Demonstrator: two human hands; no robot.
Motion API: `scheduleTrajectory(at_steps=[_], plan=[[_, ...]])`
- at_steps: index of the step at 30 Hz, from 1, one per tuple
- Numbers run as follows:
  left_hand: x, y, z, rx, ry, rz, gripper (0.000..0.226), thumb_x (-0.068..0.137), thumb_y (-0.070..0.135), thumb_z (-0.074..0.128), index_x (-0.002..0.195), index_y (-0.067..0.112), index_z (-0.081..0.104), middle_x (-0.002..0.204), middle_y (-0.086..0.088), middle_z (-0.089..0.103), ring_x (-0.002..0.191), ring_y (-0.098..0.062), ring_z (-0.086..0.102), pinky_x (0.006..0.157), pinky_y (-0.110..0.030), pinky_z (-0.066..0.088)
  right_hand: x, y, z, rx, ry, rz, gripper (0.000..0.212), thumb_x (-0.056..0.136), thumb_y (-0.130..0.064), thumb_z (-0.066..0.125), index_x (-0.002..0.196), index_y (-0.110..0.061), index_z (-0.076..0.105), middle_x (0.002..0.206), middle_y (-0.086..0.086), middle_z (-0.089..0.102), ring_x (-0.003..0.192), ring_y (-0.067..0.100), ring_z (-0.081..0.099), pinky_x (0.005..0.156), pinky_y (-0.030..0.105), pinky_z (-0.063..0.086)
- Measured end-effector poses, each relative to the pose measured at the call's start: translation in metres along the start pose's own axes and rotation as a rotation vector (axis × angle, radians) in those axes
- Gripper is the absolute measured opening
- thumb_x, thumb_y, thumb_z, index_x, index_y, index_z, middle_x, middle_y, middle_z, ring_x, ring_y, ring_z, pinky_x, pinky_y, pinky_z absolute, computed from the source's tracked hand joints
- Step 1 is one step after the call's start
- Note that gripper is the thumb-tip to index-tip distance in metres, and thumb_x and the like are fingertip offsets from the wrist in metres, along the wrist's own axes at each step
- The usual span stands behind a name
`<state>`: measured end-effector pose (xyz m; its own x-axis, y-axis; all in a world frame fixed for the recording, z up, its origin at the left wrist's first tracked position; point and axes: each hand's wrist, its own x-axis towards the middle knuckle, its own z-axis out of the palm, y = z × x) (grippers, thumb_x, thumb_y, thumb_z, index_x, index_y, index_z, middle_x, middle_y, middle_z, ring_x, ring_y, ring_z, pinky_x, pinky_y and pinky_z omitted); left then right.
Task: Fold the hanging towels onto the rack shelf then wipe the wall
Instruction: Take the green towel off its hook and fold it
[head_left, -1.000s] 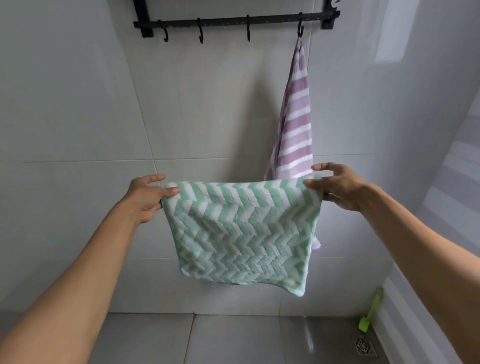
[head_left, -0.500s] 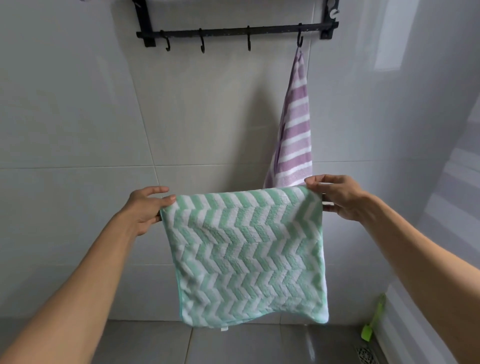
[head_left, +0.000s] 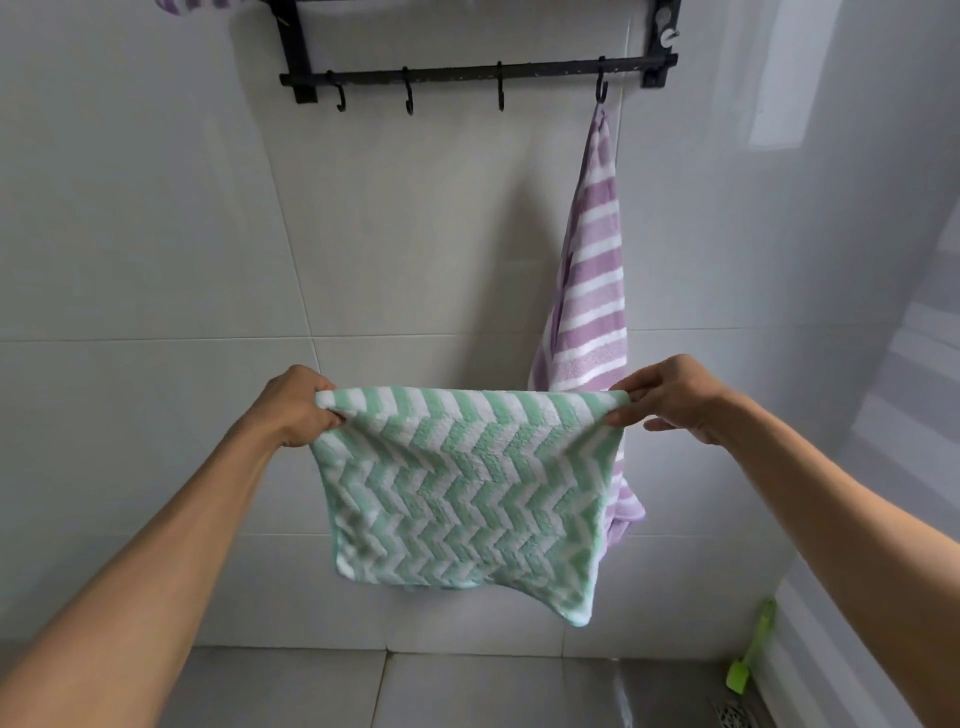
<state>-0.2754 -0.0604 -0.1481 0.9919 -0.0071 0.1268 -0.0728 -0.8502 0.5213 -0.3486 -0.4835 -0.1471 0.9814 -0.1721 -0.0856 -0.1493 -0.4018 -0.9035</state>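
- No legible writing, brand or label on either towel or the rack (head_left: 478, 78).
- Left hand (head_left: 296, 410) pinching the top left corner of the green chevron towel (head_left: 462, 488); right hand (head_left: 675, 397) pinching the top right corner.
- Held in mid-air before the tiled wall (head_left: 156, 234), below the rack's hook rail, top edge level, long axis horizontal, lower edge hanging free above the floor.
- Purple striped towel (head_left: 592, 291) hanging vertically from the rightmost hook (head_left: 601, 93), behind the green towel's right edge; three hooks bare.

Both hands (head_left: 296, 410) stretch green towel (head_left: 467, 488)
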Motion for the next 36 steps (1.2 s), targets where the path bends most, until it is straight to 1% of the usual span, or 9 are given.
scheduleTrajectory(at_steps=[6, 10, 15, 21, 23, 26, 30, 34, 36], plan=[[0.014, -0.016, -0.014, 0.037, -0.013, 0.049, 0.009, 0.084, 0.018, 0.078, 0.081, 0.022, 0.071, 0.117, -0.019, 0.057, 0.101, -0.038, 0.061, 0.09, -0.04, 0.053, 0.001, 0.005, 0.003, -0.027, -0.102, -0.009, 0.026, 0.081, -0.01, 0.082, 0.1, 0.001, 0.068, 0.096, 0.008, 0.07, 0.092, 0.019, 0.064, 0.092, 0.043, 0.054], [0.01, -0.008, -0.029, -0.579, -0.021, 0.013, 0.019, 0.089, 0.01, 0.073, 0.106, 0.004, 0.067, 0.111, -0.021, 0.071, 0.103, -0.035, 0.068, 0.088, -0.039, 0.052, -0.003, -0.003, -0.002, 0.301, -0.124, -0.064, 0.014, 0.087, -0.006, 0.074, 0.094, -0.005, 0.062, 0.106, 0.016, 0.069, 0.093, 0.025, 0.068, 0.103, 0.049, 0.052], [-0.02, -0.001, -0.02, -0.865, -0.201, -0.037, 0.099, 0.038, 0.054, 0.098, 0.12, 0.008, 0.068, 0.111, -0.008, 0.076, 0.1, -0.027, 0.074, 0.087, -0.043, 0.06, -0.015, 0.012, 0.004, 0.288, -0.397, -0.045, 0.093, 0.049, -0.038, 0.099, 0.13, -0.013, 0.063, 0.127, 0.007, 0.071, 0.116, 0.027, 0.068, 0.098, 0.049, 0.055], [-0.02, -0.019, 0.016, -0.962, -0.122, -0.306, 0.054, 0.08, 0.044, 0.078, 0.105, -0.003, 0.071, 0.098, -0.018, 0.077, 0.083, -0.032, 0.075, 0.085, -0.048, 0.058, -0.022, 0.054, 0.032, 0.513, -0.332, 0.075, 0.089, 0.06, -0.044, 0.094, 0.126, 0.007, 0.064, 0.121, 0.023, 0.071, 0.111, 0.038, 0.069, 0.097, 0.051, 0.055], [-0.017, -0.017, 0.006, -0.991, -0.242, -0.27, 0.069, 0.067, 0.053, 0.086, 0.106, -0.002, 0.073, 0.102, -0.016, 0.077, 0.091, -0.03, 0.075, 0.086, -0.043, 0.058, -0.028, 0.052, 0.034, 0.638, -0.377, 0.106, 0.068, 0.082, -0.045, 0.076, 0.131, 0.001, 0.062, 0.126, 0.024, 0.068, 0.117, 0.04, 0.066, 0.097, 0.051, 0.055], [-0.031, -0.023, 0.017, -0.907, -0.422, -0.259, 0.081, 0.043, 0.04, 0.1, 0.103, -0.008, 0.074, 0.11, -0.023, 0.073, 0.094, -0.034, 0.074, 0.081, -0.043, 0.061, -0.029, 0.059, 0.04, 0.584, -0.382, 0.119, 0.092, 0.059, -0.039, 0.096, 0.132, 0.005, 0.06, 0.125, 0.026, 0.067, 0.114, 0.043, 0.066, 0.095, 0.056, 0.055], [-0.03, -0.029, 0.031, -1.055, -0.366, -0.352, 0.064, 0.07, 0.042, 0.085, 0.115, -0.002, 0.072, 0.117, -0.023, 0.071, 0.102, -0.036, 0.07, 0.094, -0.05, 0.055, -0.034, 0.062, 0.045, 0.787, -0.365, 0.156, 0.061, 0.089, -0.046, 0.068, 0.127, 0.002, 0.067, 0.126, 0.025, 0.067, 0.109, 0.039, 0.068, 0.1, 0.053, 0.053], [-0.039, -0.037, 0.043, -0.966, -0.457, -0.327, 0.077, 0.05, 0.03, 0.099, 0.111, -0.009, 0.071, 0.115, -0.028, 0.07, 0.102, -0.042, 0.07, 0.087, -0.052, 0.058, -0.034, 0.071, 0.05, 0.65, -0.386, 0.184, 0.094, 0.058, -0.037, 0.097, 0.13, 0.009, 0.061, 0.126, 0.029, 0.066, 0.107, 0.041, 0.069, 0.097, 0.056, 0.054], [-0.042, -0.042, 0.049, -1.027, -0.414, -0.385, 0.061, 0.066, 0.027, 0.089, 0.113, -0.008, 0.07, 0.115, -0.028, 0.07, 0.102, -0.042, 0.07, 0.09, -0.054, 0.056, -0.037, 0.077, 0.055, 0.732, -0.393, 0.207, 0.076, 0.076, -0.04, 0.086, 0.131, 0.006, 0.062, 0.131, 0.029, 0.063, 0.114, 0.042, 0.063, 0.105, 0.057, 0.048]])
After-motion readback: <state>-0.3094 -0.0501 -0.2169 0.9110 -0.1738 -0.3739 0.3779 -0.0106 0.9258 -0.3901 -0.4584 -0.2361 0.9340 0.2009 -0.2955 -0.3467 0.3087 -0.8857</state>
